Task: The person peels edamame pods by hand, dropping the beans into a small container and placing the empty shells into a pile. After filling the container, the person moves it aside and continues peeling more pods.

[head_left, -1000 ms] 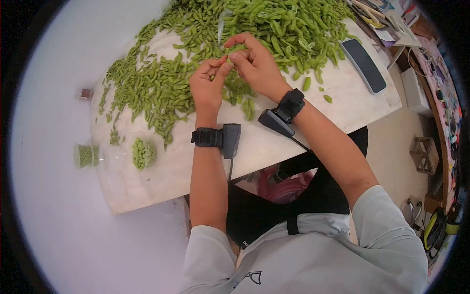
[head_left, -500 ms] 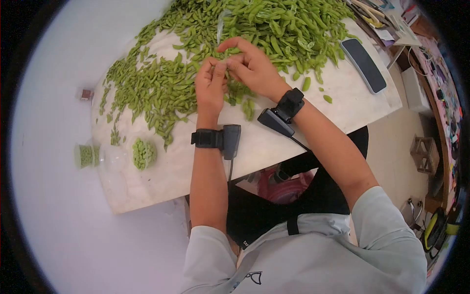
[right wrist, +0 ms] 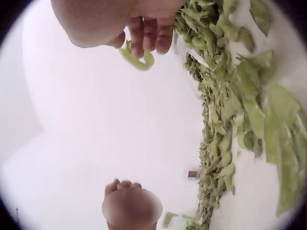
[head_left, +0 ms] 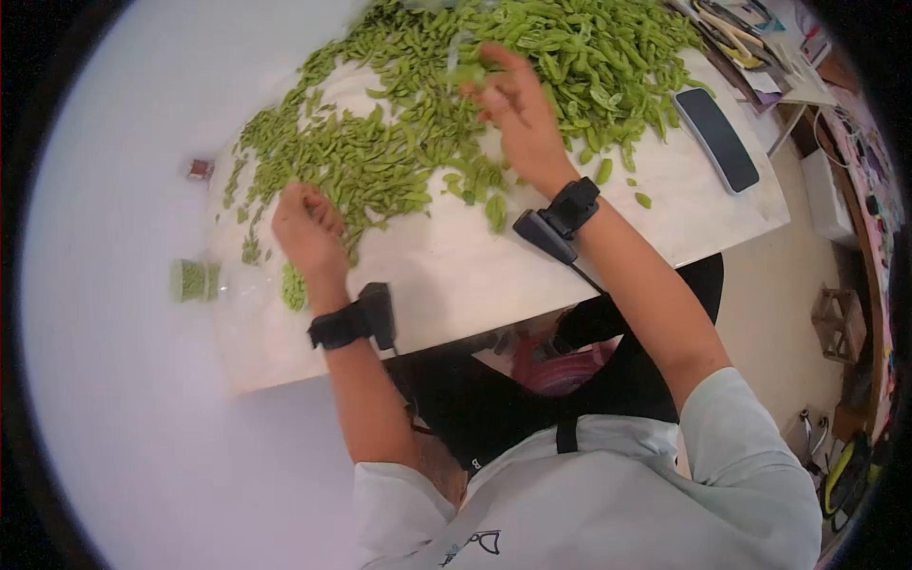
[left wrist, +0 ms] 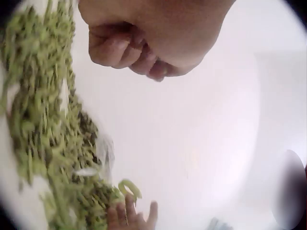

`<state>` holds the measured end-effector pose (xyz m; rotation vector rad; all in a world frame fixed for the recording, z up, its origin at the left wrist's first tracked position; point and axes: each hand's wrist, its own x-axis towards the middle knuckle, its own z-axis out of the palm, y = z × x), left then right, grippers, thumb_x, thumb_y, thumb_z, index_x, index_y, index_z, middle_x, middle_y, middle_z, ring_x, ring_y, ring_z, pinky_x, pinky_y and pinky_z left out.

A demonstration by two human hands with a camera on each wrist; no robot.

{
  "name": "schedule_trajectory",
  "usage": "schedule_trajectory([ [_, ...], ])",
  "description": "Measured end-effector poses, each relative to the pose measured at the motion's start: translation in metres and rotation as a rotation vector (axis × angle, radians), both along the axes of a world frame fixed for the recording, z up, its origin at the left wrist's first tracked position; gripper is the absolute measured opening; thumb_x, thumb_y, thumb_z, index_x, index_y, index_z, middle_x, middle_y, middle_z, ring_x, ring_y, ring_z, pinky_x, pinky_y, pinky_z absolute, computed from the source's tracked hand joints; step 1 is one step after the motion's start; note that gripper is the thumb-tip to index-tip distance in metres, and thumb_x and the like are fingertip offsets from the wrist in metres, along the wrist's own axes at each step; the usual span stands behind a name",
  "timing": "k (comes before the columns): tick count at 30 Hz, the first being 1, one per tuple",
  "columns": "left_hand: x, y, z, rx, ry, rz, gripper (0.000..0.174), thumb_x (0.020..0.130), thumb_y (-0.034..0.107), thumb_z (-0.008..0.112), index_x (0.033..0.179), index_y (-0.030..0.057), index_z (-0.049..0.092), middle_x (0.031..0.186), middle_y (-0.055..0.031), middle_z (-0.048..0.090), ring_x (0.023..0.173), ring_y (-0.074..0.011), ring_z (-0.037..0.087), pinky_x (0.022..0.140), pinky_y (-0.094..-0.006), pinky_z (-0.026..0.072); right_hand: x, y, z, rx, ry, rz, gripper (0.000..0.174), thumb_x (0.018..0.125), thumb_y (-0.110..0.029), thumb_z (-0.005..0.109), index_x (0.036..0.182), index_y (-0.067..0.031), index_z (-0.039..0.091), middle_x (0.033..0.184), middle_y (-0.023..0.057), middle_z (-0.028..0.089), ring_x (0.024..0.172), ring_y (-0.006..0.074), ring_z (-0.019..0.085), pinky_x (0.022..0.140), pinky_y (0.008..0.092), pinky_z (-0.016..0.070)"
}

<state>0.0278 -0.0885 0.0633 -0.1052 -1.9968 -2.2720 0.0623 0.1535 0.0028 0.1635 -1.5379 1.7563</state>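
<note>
My left hand (head_left: pixel 309 228) is raised over the table's left part with its fingers curled. In the left wrist view its fingers (left wrist: pixel 117 50) fold in toward the palm, and whatever they may enclose is hidden. Shelled green beans (head_left: pixel 293 287) lie just below this hand in the head view, partly covered by it. My right hand (head_left: pixel 522 119) is above the big heap of green bean pods (head_left: pixel 589 66). Its fingers are fairly straight and spread. A curved, pale green pod (right wrist: pixel 139 60) shows at its fingertips, blurred in the head view.
Loose pods (head_left: pixel 370 157) spread over the table (head_left: pixel 456 271) toward the left. A clear container (head_left: pixel 195 281) with green contents stands at the left edge. A phone (head_left: pixel 717 141) lies at the right, near tools (head_left: pixel 736 33) on a side surface.
Both hands were together, fingertips meeting at a pod. The left hand has swung left and down toward the shelled beans; the right has moved slightly right and up, its fingers spreading.
</note>
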Motion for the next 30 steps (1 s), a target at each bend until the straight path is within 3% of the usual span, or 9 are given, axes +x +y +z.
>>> schedule_trajectory([
  [3,0.001,-0.061,0.017,-0.419,0.0,0.133,0.025,0.088,0.022,0.049,0.07,0.0051,0.054,0.055,0.0023,0.038,0.048,-0.0085,0.034,0.044,-0.0249,0.0255,-0.003,0.003,-0.006,0.027,-0.004,-0.176,0.041,0.091,-0.015,0.05,0.131,-0.0114,0.043,0.099,0.0075,0.059,0.077,0.0142,0.055,0.073,0.0273,0.046],
  [7,-0.01,-0.13,0.006,-1.063,0.03,0.217,0.027,0.085,0.023,0.052,0.077,0.0004,0.065,0.059,-0.0038,0.051,0.055,-0.013,0.047,0.053,-0.0285,0.037,-0.002,0.003,-0.01,0.046,-0.172,-0.084,0.031,0.091,-0.014,0.05,0.122,-0.0059,0.05,0.089,0.0051,0.062,0.075,0.0122,0.055,0.068,0.0262,0.0448],
  [11,-0.008,-0.144,-0.005,-1.284,0.049,0.207,0.027,0.083,0.022,0.052,0.084,0.0002,0.069,0.072,-0.0113,0.065,0.068,-0.0192,0.06,0.065,-0.0315,0.0452,0.003,0.004,-0.006,-0.067,-0.255,0.071,0.022,0.091,-0.013,0.049,0.109,-0.0031,0.056,0.076,0.0024,0.061,0.068,0.0088,0.053,0.062,0.0244,0.0426],
  [12,-0.01,-0.144,-0.004,-1.292,-0.03,0.195,0.025,0.083,0.019,0.052,0.088,0.0018,0.069,0.082,-0.0144,0.068,0.076,-0.0229,0.064,0.071,-0.0323,0.0473,0.003,0.004,-0.006,-0.078,-0.271,0.083,0.021,0.091,-0.012,0.049,0.107,-0.0029,0.057,0.074,0.002,0.06,0.066,0.0083,0.053,0.061,0.0241,0.0421],
  [15,-0.011,-0.144,-0.005,-1.205,0.014,0.167,0.024,0.083,0.016,0.052,0.093,0.0031,0.069,0.083,-0.0132,0.069,0.077,-0.024,0.064,0.073,-0.0331,0.0481,0.003,0.004,-0.005,-0.08,-0.292,0.093,0.019,0.09,-0.011,0.048,0.103,-0.0026,0.058,0.071,0.0015,0.06,0.064,0.0075,0.052,0.059,0.0235,0.0411],
  [21,-0.012,-0.138,0.009,-1.439,0.219,0.121,0.022,0.086,0.017,0.055,0.101,0.0065,0.067,0.09,-0.0106,0.069,0.078,-0.0216,0.064,0.073,-0.0322,0.0484,0.002,0.004,-0.006,-0.06,-0.272,0.056,0.019,0.09,-0.012,0.048,0.103,-0.0026,0.059,0.07,0.0021,0.06,0.063,0.0077,0.053,0.058,0.0234,0.0408],
  [24,-0.011,-0.098,0.02,-1.185,0.292,0.002,0.02,0.086,0.016,0.057,0.102,0.0067,0.066,0.092,-0.0109,0.068,0.076,-0.0209,0.063,0.071,-0.0307,0.0482,0.004,0.004,-0.004,-0.07,-0.296,0.069,0.019,0.09,-0.012,0.049,0.103,-0.0025,0.058,0.07,0.0025,0.061,0.063,0.0081,0.054,0.058,0.024,0.0409],
  [26,-0.006,-0.057,0.027,-1.184,0.37,-0.14,0.019,0.086,0.011,0.057,0.102,0.0034,0.065,0.097,-0.0094,0.067,0.086,-0.0177,0.061,0.075,-0.0306,0.0473,0.004,0.004,-0.004,-0.087,-0.302,0.083,0.02,0.089,-0.012,0.049,0.103,-0.0024,0.058,0.07,0.0027,0.061,0.062,0.0081,0.053,0.057,0.0241,0.0407],
  [30,-0.002,0.0,0.002,-1.11,0.497,-0.489,0.02,0.084,0.009,0.06,0.104,0.0053,0.064,0.095,-0.0102,0.064,0.087,-0.0217,0.06,0.075,-0.0302,0.0471,0.003,0.005,-0.006,-0.079,-0.272,0.107,0.02,0.09,-0.01,0.047,0.106,-0.0024,0.056,0.071,0.0013,0.057,0.055,0.0051,0.047,0.049,0.0214,0.038],
])
